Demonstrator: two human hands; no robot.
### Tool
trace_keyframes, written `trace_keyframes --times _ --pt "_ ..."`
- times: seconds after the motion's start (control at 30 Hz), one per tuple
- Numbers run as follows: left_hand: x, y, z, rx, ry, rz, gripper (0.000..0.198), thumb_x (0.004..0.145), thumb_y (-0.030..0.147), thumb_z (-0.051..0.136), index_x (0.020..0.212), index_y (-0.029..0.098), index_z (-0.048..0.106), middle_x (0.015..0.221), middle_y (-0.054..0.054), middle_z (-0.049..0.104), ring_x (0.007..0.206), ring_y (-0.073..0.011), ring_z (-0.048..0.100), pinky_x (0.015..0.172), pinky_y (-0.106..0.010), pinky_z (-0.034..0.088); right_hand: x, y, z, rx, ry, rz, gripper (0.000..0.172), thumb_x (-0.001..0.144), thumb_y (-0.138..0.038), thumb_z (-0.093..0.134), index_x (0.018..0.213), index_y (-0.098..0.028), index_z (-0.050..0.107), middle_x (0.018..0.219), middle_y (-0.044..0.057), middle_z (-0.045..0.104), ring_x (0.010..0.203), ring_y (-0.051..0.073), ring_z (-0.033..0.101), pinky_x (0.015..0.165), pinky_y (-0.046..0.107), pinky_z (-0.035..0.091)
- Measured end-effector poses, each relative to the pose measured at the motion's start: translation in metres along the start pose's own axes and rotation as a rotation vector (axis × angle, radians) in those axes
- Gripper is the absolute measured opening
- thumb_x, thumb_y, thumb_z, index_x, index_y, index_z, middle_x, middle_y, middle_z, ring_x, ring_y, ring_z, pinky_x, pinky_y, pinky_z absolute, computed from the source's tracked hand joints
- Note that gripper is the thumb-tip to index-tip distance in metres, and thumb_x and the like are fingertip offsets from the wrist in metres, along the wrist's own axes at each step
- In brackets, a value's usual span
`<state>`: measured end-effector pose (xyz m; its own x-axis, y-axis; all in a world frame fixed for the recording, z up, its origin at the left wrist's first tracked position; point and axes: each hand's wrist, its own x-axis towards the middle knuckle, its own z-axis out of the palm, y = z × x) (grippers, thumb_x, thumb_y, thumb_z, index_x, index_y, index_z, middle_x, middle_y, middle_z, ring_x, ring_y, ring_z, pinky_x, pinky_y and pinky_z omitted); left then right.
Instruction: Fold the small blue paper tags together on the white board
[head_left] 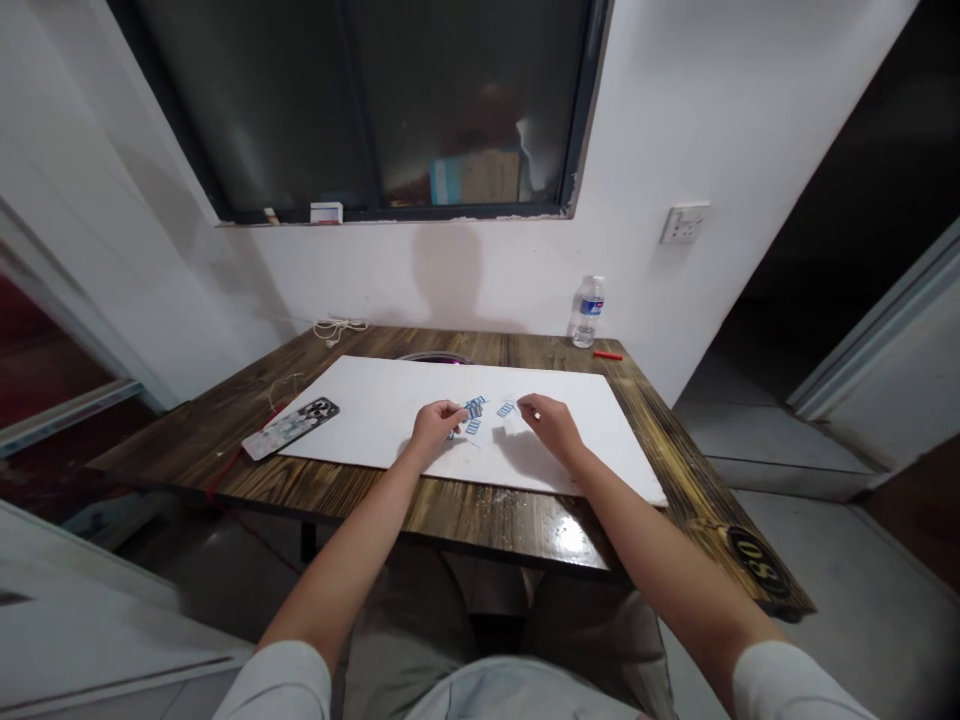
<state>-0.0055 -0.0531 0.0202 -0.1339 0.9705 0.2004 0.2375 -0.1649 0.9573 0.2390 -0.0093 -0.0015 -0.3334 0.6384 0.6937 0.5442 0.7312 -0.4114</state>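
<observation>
1. Nearest, the person's knees sit under the front edge of the wooden tabletop [495, 520], where a bright glare lies below the right forearm. A dark oval badge [759, 560] marks its right corner.
2. A white board [375, 405] covers much of the middle; a phone [291, 428] overlaps its left edge, with a red cord [223, 472] running beside it and down over the edge.
3. The left hand [433, 430] is over the board, its grip pinched together on small blue-striped pieces [474, 410]; the fingers hide part of them, and more lie just below.
4. The right hand [555, 425] is to the right, fingertips close together beside another striped piece [505, 410]. Whether that grip clamps a thin wire I cannot tell. Its shadow darkens the board beneath.
5. Behind the board, a round-rimmed object [435, 357] is partly hidden by it; a white cable [339, 328] lies far left, a red pen [608, 355] and an upright water bottle [589, 312] far right.
6. On the wall are a socket [684, 223] and a dark window [262, 100], with a small box [326, 213] on its ledge.
</observation>
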Motion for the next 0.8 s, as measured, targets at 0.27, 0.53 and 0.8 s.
trace_keyframes --times 0.27,0.53,0.8 --pt "-0.003 -0.003 0.007 0.032 -0.056 0.01 0.03 0.064 0.044 0.076 0.064 0.016 0.064 0.052 0.0 0.061 0.05 -0.0121 0.055 0.052 -0.023 0.042 -0.007 -0.035 0.025 0.137 0.105 -0.021 0.015 0.087 -0.025 0.055 0.075 -0.02 0.062 0.068 0.003 0.068 0.061 0.015 0.062 0.06 0.025 0.047" --pt "-0.003 -0.003 0.01 0.006 -0.218 0.065 0.035 0.064 0.048 0.078 0.067 0.015 0.068 0.061 -0.003 0.067 0.055 -0.0142 0.061 0.057 -0.025 0.046 -0.01 -0.043 0.034 0.072 -0.043 -0.035 0.013 0.086 -0.019 0.059 0.075 -0.02 0.067 0.068 0.003 0.068 0.062 0.015 0.061 0.062 0.024 0.044" --pt "-0.002 -0.006 0.01 -0.035 -0.244 0.06 0.042 0.058 0.052 0.083 0.072 0.014 0.072 0.06 -0.004 0.068 0.055 -0.0163 0.063 0.055 -0.026 0.047 -0.008 -0.049 0.036 0.145 -0.083 0.077 0.013 0.087 -0.019 0.063 0.076 -0.019 0.07 0.068 0.002 0.07 0.062 0.014 0.062 0.061 0.023 0.043"
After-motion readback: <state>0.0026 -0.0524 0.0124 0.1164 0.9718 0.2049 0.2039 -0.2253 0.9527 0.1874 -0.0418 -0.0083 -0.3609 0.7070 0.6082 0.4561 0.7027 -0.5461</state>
